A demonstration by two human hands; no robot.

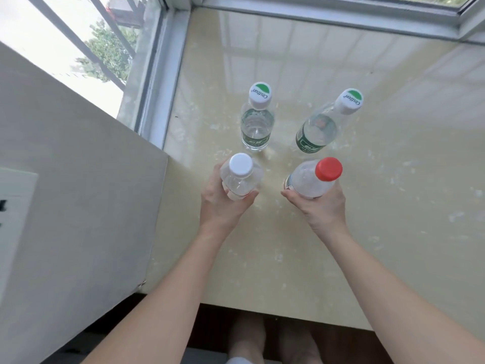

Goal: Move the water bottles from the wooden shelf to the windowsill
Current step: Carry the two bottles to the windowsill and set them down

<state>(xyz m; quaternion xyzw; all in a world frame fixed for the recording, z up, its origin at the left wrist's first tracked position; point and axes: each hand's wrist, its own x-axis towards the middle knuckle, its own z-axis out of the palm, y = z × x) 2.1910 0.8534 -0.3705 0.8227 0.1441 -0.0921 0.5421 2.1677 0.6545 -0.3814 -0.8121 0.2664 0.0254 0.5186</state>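
Two clear water bottles with green-and-white caps stand upright on the cream windowsill (380, 179): the left green-cap bottle (257, 119) and the right green-cap bottle (325, 124). Nearer to me, my left hand (223, 203) is wrapped around a clear bottle with a white cap (240, 177). My right hand (319, 206) grips a clear bottle with a red cap (313, 179). Both held bottles are upright, just in front of the standing pair; whether their bases touch the sill is hidden. The wooden shelf is out of view.
A grey window frame (168, 74) runs along the sill's left and far edges. A white wall block (78, 193) juts out on the left, right beside my left arm. The sill's front edge (262, 311) is near my body, with the dark floor and my feet below.
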